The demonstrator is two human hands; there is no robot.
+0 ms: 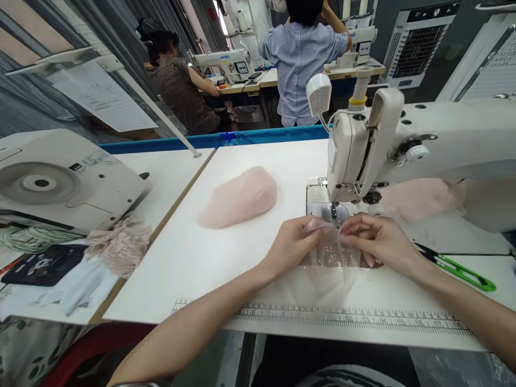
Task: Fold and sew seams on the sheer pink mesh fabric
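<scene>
A piece of sheer pale pink fabric [328, 274] hangs between my two hands, just in front of the needle of a white sewing machine [350, 150]. My left hand [296, 239] pinches its upper left edge, fingers closed. On the other side my right hand [371, 236] is closed too, thumb and fingertips pinching the fabric's edge beside the presser foot [334, 210]. The fabric's lower part trails over the shiny machine bed toward me. Another pale pink fabric piece [244, 196] lies flat on the white table to the left.
Green-handled scissors [463, 273] lie right of my right hand. More pink fabric [419, 199] rests under the machine arm. A printed ruler [346, 316] runs along the table's front edge. At left stand another machine [60, 180] and bundled fabric strips [121, 242]. Two people work beyond the table.
</scene>
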